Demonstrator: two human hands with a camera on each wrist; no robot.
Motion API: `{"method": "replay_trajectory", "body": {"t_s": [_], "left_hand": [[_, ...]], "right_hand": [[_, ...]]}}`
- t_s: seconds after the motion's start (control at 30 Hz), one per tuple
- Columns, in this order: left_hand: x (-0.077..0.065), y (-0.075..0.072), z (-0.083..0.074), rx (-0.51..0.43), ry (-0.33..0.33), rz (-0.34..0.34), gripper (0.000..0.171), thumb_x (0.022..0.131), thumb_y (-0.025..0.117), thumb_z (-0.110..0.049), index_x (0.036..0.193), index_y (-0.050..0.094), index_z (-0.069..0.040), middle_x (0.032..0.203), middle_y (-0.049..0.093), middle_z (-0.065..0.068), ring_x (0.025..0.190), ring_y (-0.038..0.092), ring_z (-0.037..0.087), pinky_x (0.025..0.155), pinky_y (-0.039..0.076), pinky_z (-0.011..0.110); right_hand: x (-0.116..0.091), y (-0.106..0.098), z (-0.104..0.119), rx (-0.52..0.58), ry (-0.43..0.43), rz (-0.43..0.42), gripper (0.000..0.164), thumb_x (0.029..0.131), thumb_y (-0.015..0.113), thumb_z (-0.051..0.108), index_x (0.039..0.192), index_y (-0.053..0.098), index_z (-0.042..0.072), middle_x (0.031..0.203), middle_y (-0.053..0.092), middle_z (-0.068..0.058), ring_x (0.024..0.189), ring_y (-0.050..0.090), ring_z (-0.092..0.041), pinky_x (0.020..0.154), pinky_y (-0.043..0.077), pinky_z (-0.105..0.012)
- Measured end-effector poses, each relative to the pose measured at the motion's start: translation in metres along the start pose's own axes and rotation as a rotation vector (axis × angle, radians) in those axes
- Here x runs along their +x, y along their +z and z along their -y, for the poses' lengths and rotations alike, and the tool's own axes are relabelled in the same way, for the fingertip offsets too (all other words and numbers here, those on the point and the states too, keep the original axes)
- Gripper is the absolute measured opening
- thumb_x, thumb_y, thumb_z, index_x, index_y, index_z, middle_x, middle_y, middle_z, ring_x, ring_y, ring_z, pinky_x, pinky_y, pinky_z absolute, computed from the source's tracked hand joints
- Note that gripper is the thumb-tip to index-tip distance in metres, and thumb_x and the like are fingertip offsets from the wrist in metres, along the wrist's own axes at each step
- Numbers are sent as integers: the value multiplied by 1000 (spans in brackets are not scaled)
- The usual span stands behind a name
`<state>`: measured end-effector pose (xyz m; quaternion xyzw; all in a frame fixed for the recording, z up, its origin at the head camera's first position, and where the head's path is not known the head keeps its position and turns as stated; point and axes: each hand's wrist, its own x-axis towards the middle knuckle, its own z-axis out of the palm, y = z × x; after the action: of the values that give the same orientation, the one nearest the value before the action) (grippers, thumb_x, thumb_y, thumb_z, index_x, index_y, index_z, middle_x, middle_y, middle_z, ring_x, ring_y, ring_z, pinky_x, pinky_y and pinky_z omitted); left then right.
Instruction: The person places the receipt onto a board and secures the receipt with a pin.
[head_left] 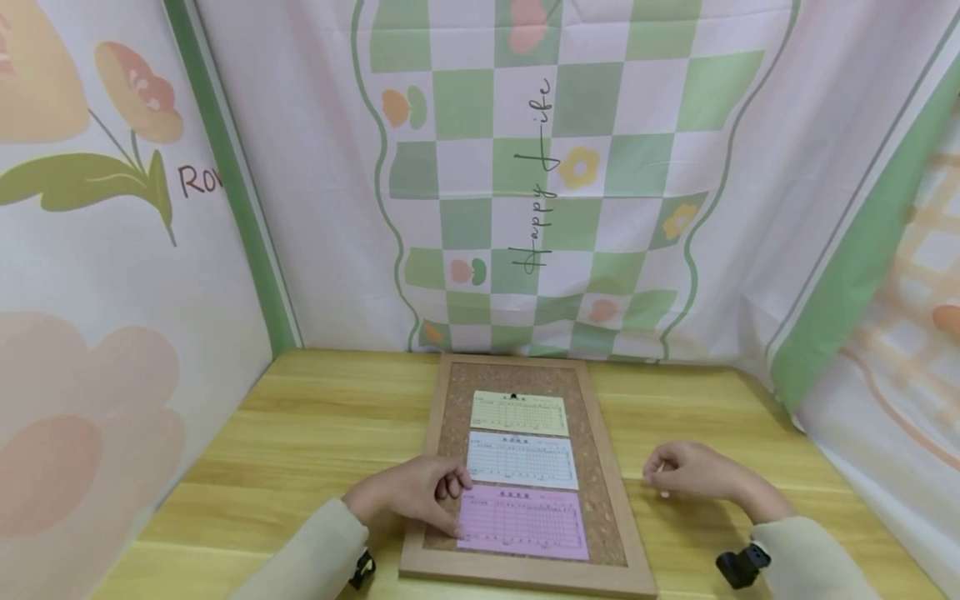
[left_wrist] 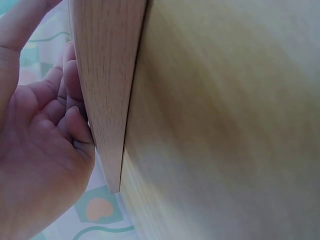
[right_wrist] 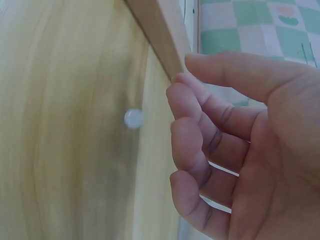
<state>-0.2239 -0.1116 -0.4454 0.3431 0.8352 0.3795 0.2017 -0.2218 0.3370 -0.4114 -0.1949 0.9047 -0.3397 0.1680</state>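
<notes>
A pink printed slip point(head_left: 521, 525) lies lowest on the wood-framed cork board point(head_left: 607, 467), under a pale blue slip point(head_left: 522, 461) and a yellow slip point(head_left: 519, 414). My left hand point(head_left: 416, 492) is at the pink slip's left side, thumb on its lower left edge and fingertips near its upper left corner. In the left wrist view, the frame's side point(left_wrist: 107, 75) hides some fingertips. My right hand point(head_left: 701, 475) hovers right of the board, fingers loosely bent, thumb apart from them. A small whitish round piece point(right_wrist: 133, 118) shows beside its fingertips.
A black pin point(head_left: 513, 396) sits at the top of the yellow slip. The board lies on a wood-grain table point(head_left: 322, 425). Printed cloth point(head_left: 465, 167) hangs behind the table, with more cloth at both sides.
</notes>
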Motion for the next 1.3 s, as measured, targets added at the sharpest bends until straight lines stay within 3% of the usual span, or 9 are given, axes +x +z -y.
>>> {"method": "replay_trajectory", "body": {"t_s": [0.27,0.63,1.03,1.3], "left_hand": [[1,0,1,-3,-2,4,47,75,90,-19,110,60,-11,91,55,-3,78,47,6,70,43,20],[2,1,5,-5,2,4,47,75,91,-21,110,60,-13,90,55,-5,77,47,4,70,43,19],[2,0,6,0,-3,0,47,75,91,-22,110,61,-14,90,56,-5,77,48,4,69,44,20],[2,0,5,1,8,3,48,75,91,-22,111,61,-13,91,56,-4,77,48,5,70,44,19]], "right_hand": [[-5,-4,-17,18,45,-2,10,89,67,10,94,66,1,78,60,-5,65,55,-14,56,47,-25],[-8,-2,-31,63,103,26,14,95,68,17,94,64,3,75,56,-2,62,51,-13,54,42,-25],[-4,1,-33,72,82,27,10,95,66,13,90,67,4,70,54,-1,59,49,-12,51,39,-23],[-5,1,-30,58,104,10,11,95,65,12,90,68,2,72,58,0,64,53,-13,56,45,-24]]}}
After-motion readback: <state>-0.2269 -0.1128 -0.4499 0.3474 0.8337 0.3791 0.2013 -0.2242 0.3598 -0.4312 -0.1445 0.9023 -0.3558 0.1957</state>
